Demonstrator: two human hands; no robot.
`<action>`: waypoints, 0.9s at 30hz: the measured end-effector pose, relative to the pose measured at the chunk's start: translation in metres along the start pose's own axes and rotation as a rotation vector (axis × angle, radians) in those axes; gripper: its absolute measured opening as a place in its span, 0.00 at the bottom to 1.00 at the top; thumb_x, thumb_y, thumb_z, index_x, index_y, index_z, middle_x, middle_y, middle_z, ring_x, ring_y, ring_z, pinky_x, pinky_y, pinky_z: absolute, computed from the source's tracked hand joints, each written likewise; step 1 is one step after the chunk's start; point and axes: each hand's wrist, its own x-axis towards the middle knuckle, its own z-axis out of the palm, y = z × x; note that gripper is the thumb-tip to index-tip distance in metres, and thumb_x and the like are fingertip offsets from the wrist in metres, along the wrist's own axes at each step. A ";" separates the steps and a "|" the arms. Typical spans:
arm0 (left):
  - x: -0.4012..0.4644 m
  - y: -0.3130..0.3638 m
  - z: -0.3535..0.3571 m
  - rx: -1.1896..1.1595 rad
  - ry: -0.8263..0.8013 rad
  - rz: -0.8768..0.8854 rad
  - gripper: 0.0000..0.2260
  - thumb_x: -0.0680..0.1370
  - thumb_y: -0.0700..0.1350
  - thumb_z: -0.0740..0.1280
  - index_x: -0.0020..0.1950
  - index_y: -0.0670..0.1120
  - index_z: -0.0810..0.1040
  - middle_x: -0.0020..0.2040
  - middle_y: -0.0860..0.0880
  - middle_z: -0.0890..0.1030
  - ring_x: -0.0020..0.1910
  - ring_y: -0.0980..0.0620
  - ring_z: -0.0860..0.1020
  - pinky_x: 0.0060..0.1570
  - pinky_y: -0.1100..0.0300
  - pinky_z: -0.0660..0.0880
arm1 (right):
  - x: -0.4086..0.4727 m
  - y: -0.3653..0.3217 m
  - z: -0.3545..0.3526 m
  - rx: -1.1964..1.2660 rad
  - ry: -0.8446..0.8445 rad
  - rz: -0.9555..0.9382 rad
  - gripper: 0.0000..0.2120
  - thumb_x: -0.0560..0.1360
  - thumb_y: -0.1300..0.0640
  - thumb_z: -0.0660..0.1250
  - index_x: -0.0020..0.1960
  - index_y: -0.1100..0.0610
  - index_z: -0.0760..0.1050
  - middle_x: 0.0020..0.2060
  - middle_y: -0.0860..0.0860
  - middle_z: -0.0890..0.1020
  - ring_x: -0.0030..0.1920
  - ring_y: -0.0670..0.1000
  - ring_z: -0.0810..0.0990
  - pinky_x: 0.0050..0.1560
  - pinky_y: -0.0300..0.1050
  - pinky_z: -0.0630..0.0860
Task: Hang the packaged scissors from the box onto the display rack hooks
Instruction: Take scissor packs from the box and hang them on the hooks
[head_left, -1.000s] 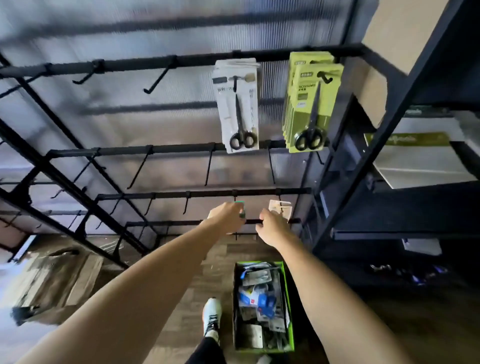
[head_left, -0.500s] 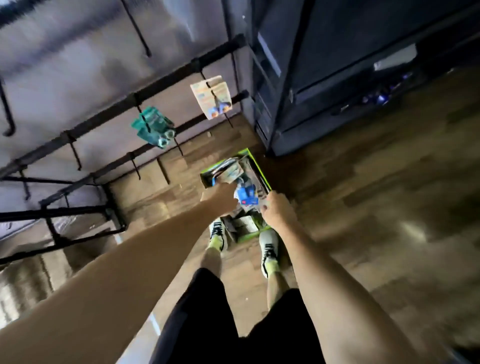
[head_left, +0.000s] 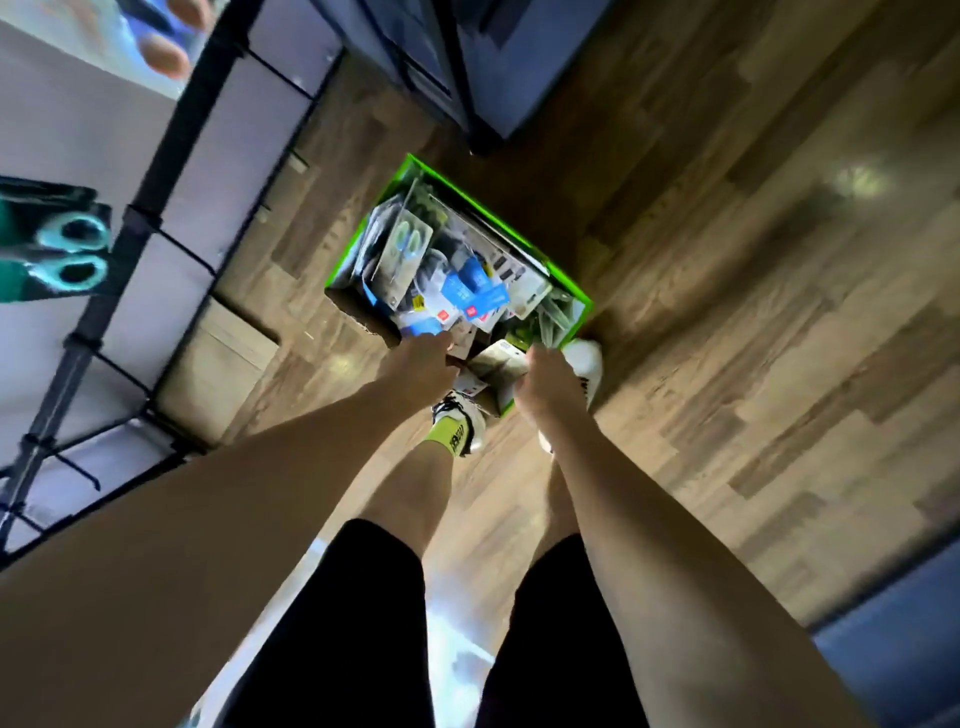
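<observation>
With both hands low at the box's near end, finger state unclear, lift one pack by its hang tab.

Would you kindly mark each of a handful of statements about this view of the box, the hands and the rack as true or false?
1. The green-edged box stands on a wooden floor. True.
2. The box is empty. False: it holds many packaged scissors.
3. Both hands reach down to the box's near end. True: left hand, right hand.
4. Teal-handled scissors hang on the rack at the left. True.
5. The person is barefoot. False: a white shoe shows beside the box.
</observation>
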 end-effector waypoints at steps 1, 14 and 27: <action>-0.031 0.022 -0.061 -0.035 -0.106 -0.004 0.15 0.76 0.50 0.65 0.61 0.46 0.73 0.51 0.44 0.78 0.50 0.41 0.77 0.47 0.49 0.76 | 0.010 0.002 0.012 0.041 -0.003 0.021 0.20 0.75 0.62 0.63 0.67 0.61 0.68 0.63 0.60 0.74 0.65 0.60 0.73 0.63 0.51 0.72; 0.071 -0.003 0.071 0.150 -0.258 0.105 0.14 0.78 0.45 0.62 0.63 0.43 0.71 0.57 0.41 0.78 0.57 0.41 0.76 0.51 0.50 0.74 | 0.115 0.037 0.128 0.012 0.215 -0.064 0.24 0.72 0.63 0.64 0.68 0.58 0.70 0.64 0.58 0.74 0.63 0.58 0.72 0.61 0.51 0.68; 0.083 0.006 0.139 0.418 -0.295 0.299 0.13 0.76 0.48 0.68 0.60 0.53 0.78 0.56 0.51 0.80 0.58 0.46 0.73 0.55 0.53 0.67 | 0.133 0.045 0.171 -0.188 0.038 -0.094 0.13 0.76 0.64 0.59 0.58 0.56 0.74 0.56 0.57 0.78 0.58 0.60 0.75 0.58 0.51 0.70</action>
